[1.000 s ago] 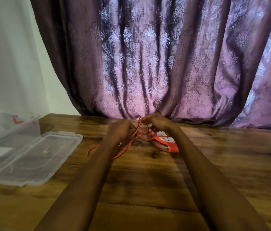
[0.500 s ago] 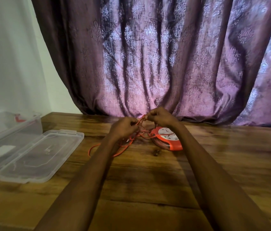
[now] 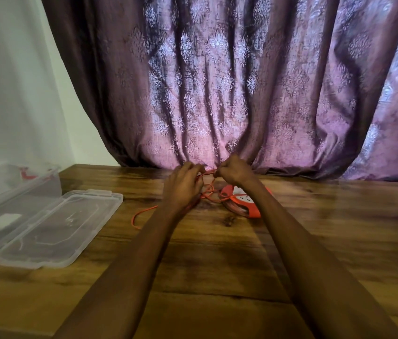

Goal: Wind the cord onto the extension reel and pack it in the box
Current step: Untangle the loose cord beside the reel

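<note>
An orange extension reel [image 3: 248, 208] with a white socket face lies flat on the wooden table [image 3: 217, 253], partly behind my right forearm. Its thin orange cord [image 3: 209, 189] runs in tangled loops from the reel up to both hands, and a loose loop trails left on the table. My left hand [image 3: 183, 183] and my right hand [image 3: 233, 171] are raised just above and behind the reel, close together, each pinching the cord with curled fingers. A clear plastic box [image 3: 9, 182] stands open at the left, its hinged lid [image 3: 53, 228] lying flat beside it.
A purple patterned curtain [image 3: 242, 94] hangs along the back edge of the table. A white wall [image 3: 9, 94] rises at the left behind the box. Something small and red lies inside the box.
Both hands have lifted a little and drawn closer together with the cord. More of the reel shows below my right hand. The view has shifted slightly downward.
</note>
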`<state>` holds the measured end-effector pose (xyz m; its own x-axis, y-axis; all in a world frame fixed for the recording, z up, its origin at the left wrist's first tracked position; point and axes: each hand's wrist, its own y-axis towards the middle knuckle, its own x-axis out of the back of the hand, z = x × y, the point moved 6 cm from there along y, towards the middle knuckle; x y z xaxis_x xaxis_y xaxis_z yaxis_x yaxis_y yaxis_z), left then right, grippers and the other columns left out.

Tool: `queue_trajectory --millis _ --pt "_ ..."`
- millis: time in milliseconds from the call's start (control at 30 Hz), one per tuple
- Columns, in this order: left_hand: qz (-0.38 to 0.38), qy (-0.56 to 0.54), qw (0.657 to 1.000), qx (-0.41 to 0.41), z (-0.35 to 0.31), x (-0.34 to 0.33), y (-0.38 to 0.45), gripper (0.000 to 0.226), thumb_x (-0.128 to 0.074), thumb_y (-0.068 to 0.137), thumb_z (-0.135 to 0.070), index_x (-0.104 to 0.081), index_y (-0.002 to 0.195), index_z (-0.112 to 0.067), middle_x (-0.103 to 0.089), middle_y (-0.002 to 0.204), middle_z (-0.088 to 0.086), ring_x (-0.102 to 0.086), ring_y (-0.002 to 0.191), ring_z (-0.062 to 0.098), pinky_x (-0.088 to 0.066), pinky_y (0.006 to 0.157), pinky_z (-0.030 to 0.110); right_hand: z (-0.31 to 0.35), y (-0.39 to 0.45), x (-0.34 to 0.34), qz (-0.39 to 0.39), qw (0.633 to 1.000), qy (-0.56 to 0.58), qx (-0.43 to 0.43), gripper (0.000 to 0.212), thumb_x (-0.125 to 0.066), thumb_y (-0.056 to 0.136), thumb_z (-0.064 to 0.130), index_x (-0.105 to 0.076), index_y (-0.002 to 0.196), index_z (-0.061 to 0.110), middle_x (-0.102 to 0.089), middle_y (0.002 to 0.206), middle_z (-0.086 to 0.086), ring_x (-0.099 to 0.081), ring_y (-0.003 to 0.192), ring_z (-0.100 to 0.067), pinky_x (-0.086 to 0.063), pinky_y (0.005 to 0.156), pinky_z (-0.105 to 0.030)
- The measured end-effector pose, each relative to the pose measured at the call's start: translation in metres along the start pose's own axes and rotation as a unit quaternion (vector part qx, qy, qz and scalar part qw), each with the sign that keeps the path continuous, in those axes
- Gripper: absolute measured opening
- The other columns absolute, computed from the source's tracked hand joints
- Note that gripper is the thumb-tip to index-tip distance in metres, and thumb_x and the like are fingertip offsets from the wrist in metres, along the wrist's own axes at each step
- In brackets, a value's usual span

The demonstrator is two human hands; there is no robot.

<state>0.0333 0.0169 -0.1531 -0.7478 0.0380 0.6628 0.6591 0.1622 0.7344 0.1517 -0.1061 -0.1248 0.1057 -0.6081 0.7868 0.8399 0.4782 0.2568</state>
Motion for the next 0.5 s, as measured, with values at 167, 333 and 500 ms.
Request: queue_trajectory --millis 167,333,500 --pt "-0.066 0.090 0.993 -0.044 -0.009 0.004 0.005 0.024 -0.055 0.085 -0.040 -0.071 0.100 -0.027 -0.062 0.103 -0.001 -0.056 0.094 0.029 -0.041 0.077 0.040 -0.001 -0.001 -0.009 0.007 0.999 0.016 -0.029 0.028 -0.073 0.076 0.027 -0.076 0.095 0.007 -0.073 0.092 -0.015 -0.068 0.089 -0.030 -0.051 0.073 -0.030" --pt "0.029 -0.330 0.903 0.275 0.018 -0.010 0.004 0.025 -0.060 0.082 -0.033 -0.067 0.071 -0.012 -0.070 0.073 0.004 -0.065 0.069 0.023 -0.051 0.067 0.041 -0.006 -0.005 -0.010 -0.003 0.986 0.152 -0.072 0.013 -0.068 0.073 0.017 -0.069 0.066 0.006 -0.063 0.051 -0.004 -0.048 0.034 -0.016 -0.034 0.041 -0.023" --pt "0.060 -0.480 0.807 0.339 0.037 -0.011 0.006 0.030 -0.068 0.080 -0.036 -0.067 0.057 -0.016 -0.062 0.059 0.006 -0.059 0.051 0.014 -0.047 0.057 0.025 -0.024 -0.005 -0.011 -0.028 0.937 0.325 -0.123 0.023 -0.055 0.088 0.019 -0.071 0.076 0.008 -0.058 0.045 0.002 -0.032 0.023 -0.009 -0.023 0.032 -0.013"
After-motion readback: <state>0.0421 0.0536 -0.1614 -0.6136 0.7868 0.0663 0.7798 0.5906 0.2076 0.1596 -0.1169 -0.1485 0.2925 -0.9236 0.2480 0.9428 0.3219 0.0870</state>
